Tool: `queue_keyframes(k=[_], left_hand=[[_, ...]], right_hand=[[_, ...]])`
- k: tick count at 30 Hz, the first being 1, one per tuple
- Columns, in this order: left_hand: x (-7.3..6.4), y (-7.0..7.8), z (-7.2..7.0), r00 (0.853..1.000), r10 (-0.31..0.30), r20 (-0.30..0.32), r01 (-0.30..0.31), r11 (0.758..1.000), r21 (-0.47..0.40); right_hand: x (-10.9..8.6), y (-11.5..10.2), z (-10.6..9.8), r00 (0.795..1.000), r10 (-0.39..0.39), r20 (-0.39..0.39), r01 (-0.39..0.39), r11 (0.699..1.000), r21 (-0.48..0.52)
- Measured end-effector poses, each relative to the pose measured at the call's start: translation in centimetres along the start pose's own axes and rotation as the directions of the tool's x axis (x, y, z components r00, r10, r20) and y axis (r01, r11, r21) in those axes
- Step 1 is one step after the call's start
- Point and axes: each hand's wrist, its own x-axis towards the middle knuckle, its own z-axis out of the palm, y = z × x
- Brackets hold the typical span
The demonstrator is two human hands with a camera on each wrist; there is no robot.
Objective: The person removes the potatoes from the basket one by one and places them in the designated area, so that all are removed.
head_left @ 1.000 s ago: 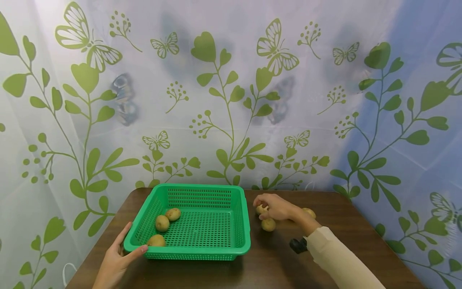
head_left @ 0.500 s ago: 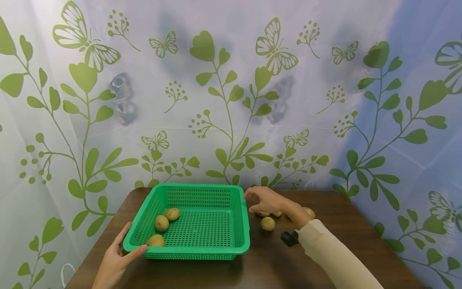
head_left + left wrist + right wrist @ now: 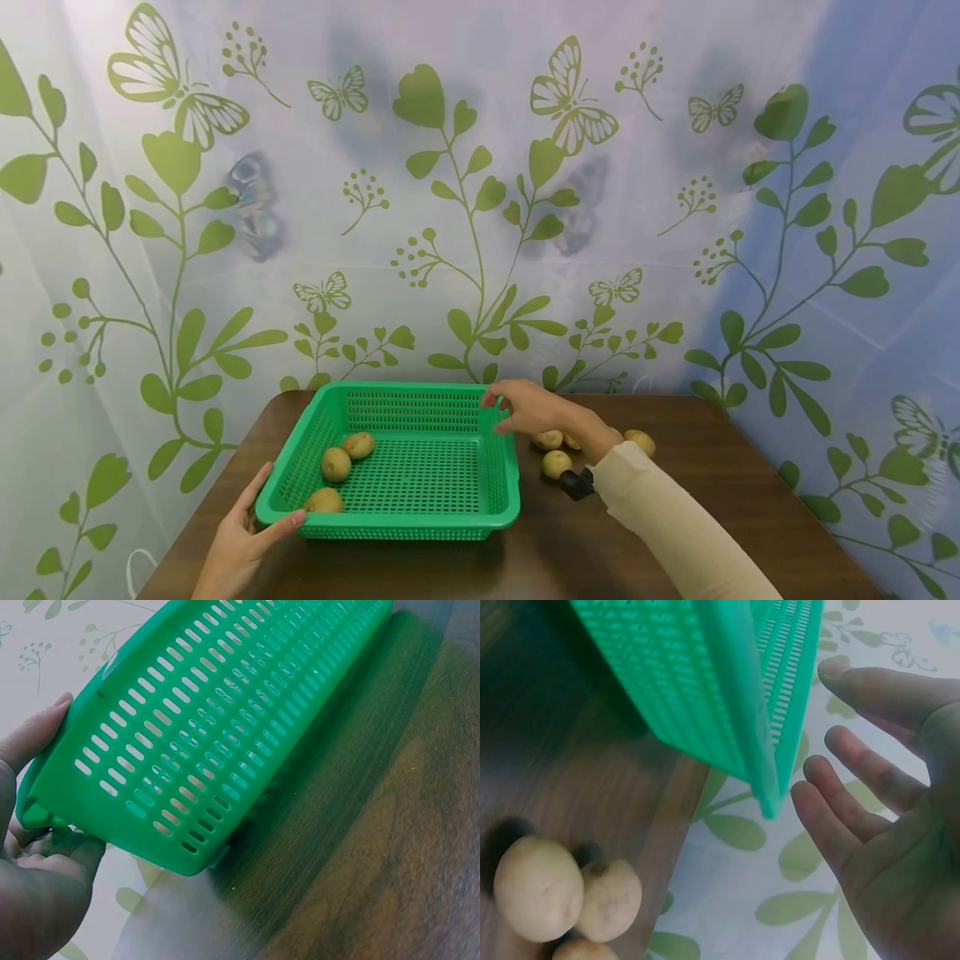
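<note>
A green plastic basket (image 3: 397, 520) with slotted walls stands on the brown table. Three potatoes lie inside: one potato (image 3: 360, 445) at the back left, a second potato (image 3: 336, 464) touching or close to it, and a third potato (image 3: 326, 500) at the front left corner. My left hand (image 3: 234, 537) grips the basket's front left corner, thumb on the rim; the left wrist view shows the fingers curled beneath the rim. Above the basket's right rim hovers my right hand (image 3: 528, 408), its fingers loosely bent and holding nothing, apart from the basket wall (image 3: 697, 697) in the right wrist view.
Several loose potatoes lie on the table right of the basket, among them a near potato (image 3: 557, 464) and a far right potato (image 3: 640, 442), partly behind the right forearm. A black device (image 3: 576, 484) sits at the right wrist. A leaf-patterned curtain (image 3: 465, 208) hangs behind the table.
My right hand has moved left from over the loose potatoes to above the basket's right rim, uncovering those potatoes. The left hand and the basket stay put.
</note>
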Motion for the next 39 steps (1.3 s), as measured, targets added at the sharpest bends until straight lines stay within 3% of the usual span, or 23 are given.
queue_keyframes(k=[11, 19, 39], left_hand=[[0.2, -0.1, 0.0, 1.0, 0.001, 0.004, -0.002, 1.0, 0.023], [0.3, -0.1, 0.0, 1.0, 0.002, 0.006, -0.002, 1.0, 0.01], [0.3, -0.3, 0.0, 1.0, -0.009, -0.003, 0.009, 1.0, -0.03]], right_hand=[[2.9, -1.4, 0.7, 1.0, 0.011, 0.014, -0.01, 0.999, -0.045], [4.9, -2.8, 1.2, 0.999, -0.038, 0.035, 0.039, 0.998, -0.049], [10.2, -4.7, 5.5, 0.991, -0.098, 0.096, 0.1, 0.995, -0.015]])
